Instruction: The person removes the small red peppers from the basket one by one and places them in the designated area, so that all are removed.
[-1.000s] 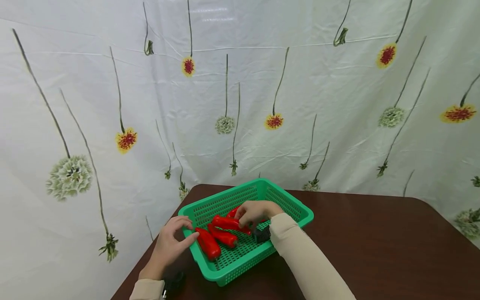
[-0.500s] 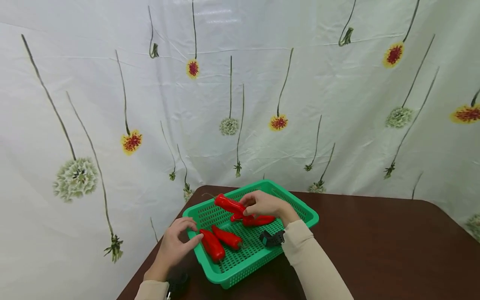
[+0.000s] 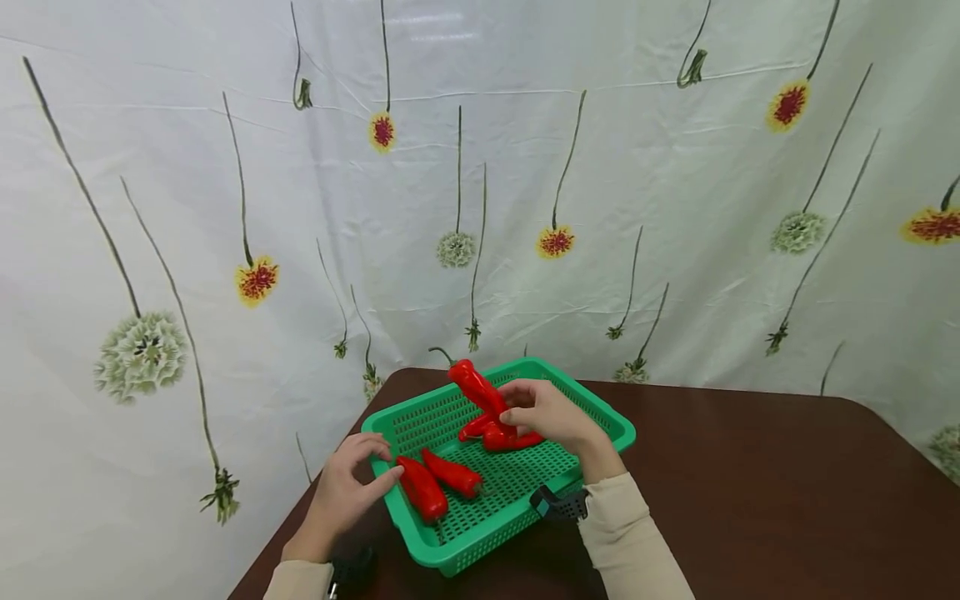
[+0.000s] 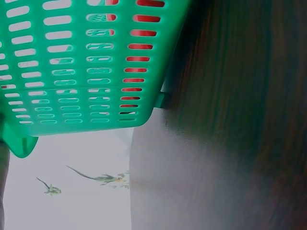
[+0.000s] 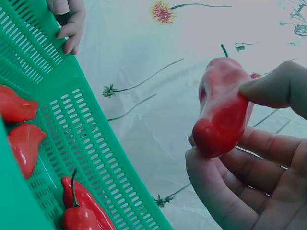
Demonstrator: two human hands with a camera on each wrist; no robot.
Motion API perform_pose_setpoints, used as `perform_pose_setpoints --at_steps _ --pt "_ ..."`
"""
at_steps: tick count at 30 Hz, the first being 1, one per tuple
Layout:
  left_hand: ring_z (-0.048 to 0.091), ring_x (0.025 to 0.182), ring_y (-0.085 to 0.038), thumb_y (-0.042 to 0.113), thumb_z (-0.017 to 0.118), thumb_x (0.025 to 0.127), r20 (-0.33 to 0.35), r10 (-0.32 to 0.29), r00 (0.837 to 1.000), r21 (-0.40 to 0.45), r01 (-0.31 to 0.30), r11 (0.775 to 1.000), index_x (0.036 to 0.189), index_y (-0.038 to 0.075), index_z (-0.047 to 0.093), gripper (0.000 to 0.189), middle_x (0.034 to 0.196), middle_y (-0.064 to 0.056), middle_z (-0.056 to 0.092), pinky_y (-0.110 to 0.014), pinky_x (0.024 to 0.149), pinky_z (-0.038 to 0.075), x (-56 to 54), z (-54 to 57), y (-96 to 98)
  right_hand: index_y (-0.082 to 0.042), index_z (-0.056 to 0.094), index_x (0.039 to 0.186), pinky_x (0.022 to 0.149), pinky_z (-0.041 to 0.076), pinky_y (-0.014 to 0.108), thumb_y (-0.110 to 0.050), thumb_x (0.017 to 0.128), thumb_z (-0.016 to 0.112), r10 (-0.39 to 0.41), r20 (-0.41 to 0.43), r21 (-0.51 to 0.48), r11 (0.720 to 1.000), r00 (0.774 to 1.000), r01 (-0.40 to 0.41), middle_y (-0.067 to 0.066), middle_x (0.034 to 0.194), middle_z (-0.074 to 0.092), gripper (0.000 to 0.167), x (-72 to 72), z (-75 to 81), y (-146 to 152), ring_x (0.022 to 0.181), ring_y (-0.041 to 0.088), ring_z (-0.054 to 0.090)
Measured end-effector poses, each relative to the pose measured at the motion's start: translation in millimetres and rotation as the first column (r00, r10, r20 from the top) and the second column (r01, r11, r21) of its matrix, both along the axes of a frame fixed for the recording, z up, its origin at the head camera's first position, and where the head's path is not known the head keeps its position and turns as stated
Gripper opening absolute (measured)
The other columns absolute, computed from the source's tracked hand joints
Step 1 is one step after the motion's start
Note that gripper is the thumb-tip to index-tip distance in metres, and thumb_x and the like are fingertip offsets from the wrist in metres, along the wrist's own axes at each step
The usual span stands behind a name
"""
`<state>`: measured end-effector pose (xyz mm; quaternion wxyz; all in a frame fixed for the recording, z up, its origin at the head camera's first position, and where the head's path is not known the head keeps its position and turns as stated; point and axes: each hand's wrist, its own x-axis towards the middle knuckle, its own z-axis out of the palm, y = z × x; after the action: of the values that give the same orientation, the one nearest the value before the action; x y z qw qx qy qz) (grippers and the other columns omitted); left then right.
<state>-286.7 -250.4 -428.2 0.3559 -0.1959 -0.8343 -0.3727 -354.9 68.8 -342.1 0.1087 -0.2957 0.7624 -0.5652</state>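
My right hand [image 3: 551,412] pinches a long red pepper [image 3: 480,390] between thumb and fingers, raised over the green basket [image 3: 467,553]. Its stem points up and away. In the right wrist view the held pepper [image 5: 221,108] is seen blunt tip first, thumb on one side and fingers on the other. My left hand [image 3: 341,492] is at the basket's left rim, thumb and fingers curled over it. Near that hand lie a red pepper [image 3: 422,490] and a second pepper [image 3: 453,473]. Further back in the basket, more red peppers [image 3: 513,439] lie partly hidden beneath the right hand.
The basket, with slotted walls, stands on the left part of a dark brown table [image 3: 735,483]. A white flower-patterned cloth [image 3: 405,200] hangs behind the table. Black straps with small devices are on both wrists.
The right hand has picked the pepper up from among the others and lifted it, tilting its stem end upward. My left hand stays at the rim.
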Motion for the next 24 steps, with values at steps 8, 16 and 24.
perform_pose_setpoints --at_steps 8,16,24 --pt "0.057 0.109 -0.007 0.004 0.083 0.077 0.005 0.004 1.000 -0.010 -0.004 1.000 0.086 0.022 0.067 0.026 0.105 -0.008 0.071 -0.016 0.093 0.046 -1.5 -1.6 -0.7 0.002 0.054 0.134 0.085 0.058 0.047 -0.010 0.097 0.058 -0.046 0.032 -0.026 0.999 0.998 0.047 0.021 0.127 0.063 0.039 5.0 3.9 15.4 0.098 0.021 0.066" --pt "0.054 0.109 -0.002 0.002 0.083 0.076 -0.017 -0.011 1.000 -0.002 0.011 1.000 0.085 0.016 0.069 0.022 0.104 -0.009 0.071 -0.005 0.094 0.038 -1.8 -0.9 -0.6 0.004 0.053 0.135 0.086 0.058 0.042 -0.011 0.098 0.059 -0.174 0.042 -0.029 0.984 0.984 0.175 0.024 0.132 0.060 0.041 6.2 3.6 44.1 0.106 0.023 0.063" --pt "0.053 0.110 0.002 0.001 0.083 0.075 -0.030 -0.023 0.999 0.009 0.023 1.000 0.085 0.019 0.068 0.025 0.104 -0.011 0.071 -0.002 0.094 0.035 -3.1 -1.6 -0.9 0.005 0.052 0.136 0.088 0.059 0.040 -0.013 0.099 0.058 -0.268 0.056 -0.041 0.962 0.962 0.270 0.025 0.133 0.058 0.041 4.2 -0.6 75.2 0.104 0.021 0.065"
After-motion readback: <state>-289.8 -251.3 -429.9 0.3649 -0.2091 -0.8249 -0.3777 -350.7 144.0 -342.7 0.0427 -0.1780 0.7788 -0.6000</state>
